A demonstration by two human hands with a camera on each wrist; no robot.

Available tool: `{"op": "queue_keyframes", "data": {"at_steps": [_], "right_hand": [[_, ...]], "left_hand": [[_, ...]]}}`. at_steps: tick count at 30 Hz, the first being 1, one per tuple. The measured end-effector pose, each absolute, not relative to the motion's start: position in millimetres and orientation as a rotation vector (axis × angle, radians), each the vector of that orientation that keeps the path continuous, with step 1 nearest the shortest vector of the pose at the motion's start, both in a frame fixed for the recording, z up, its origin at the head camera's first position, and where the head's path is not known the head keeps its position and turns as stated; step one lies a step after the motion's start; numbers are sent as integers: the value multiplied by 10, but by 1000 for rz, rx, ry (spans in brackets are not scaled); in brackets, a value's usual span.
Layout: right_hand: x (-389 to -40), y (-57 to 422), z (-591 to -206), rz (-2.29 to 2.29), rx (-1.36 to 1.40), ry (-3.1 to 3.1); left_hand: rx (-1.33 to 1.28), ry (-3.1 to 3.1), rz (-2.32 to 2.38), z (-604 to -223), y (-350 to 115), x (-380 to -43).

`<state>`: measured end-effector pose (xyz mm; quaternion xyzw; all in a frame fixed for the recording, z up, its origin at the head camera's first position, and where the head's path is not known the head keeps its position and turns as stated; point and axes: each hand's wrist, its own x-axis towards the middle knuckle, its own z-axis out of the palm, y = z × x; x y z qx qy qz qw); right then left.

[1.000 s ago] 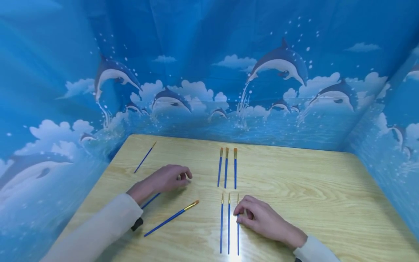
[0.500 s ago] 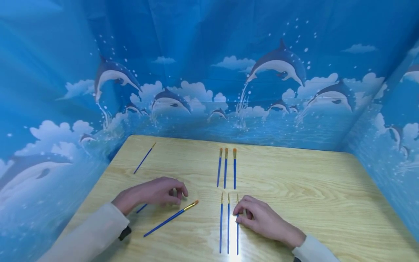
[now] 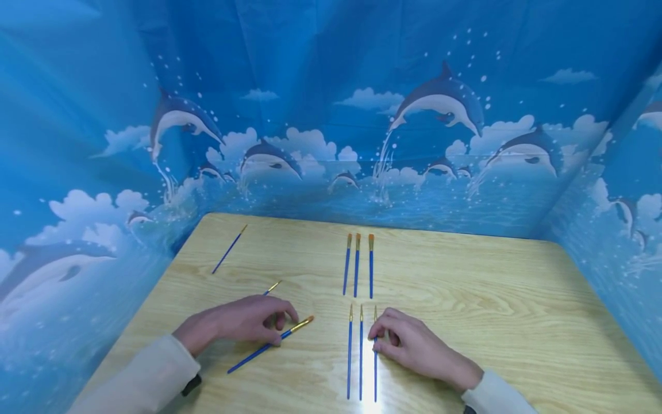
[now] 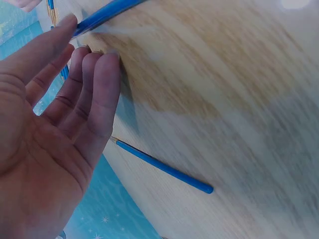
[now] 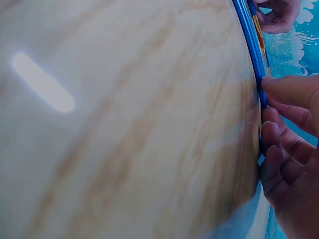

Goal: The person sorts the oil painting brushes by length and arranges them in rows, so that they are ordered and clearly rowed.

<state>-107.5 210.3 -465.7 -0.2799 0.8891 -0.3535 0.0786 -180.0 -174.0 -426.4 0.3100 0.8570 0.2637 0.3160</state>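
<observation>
rear brushes (image 3: 357,267) behind front brushes (image 3: 361,356) | loose brushes (image 3: 249,359) left | all on table (image 3: 496,287)

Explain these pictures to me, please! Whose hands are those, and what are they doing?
No robot here: these are a person's two bare hands. The wide picture comes from a camera on the head; each close-up comes from a wrist camera. On the table lie blue-handled paintbrushes: a back row of three, a front row of three, and three loose ones. The right hand pinches the rightmost front brush. The left hand is at the nearest loose brush, but I can't tell if it grips it.
</observation>
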Motion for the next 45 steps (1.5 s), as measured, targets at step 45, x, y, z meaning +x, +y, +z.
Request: {"op": "queue_keyframes", "data": {"at_steps": [45], "right_hand": [[-1082,2096,-4641,-1056,-815,2645]], "left_hand": [[913,2358,633,-4205,-1658,-1791]]}}
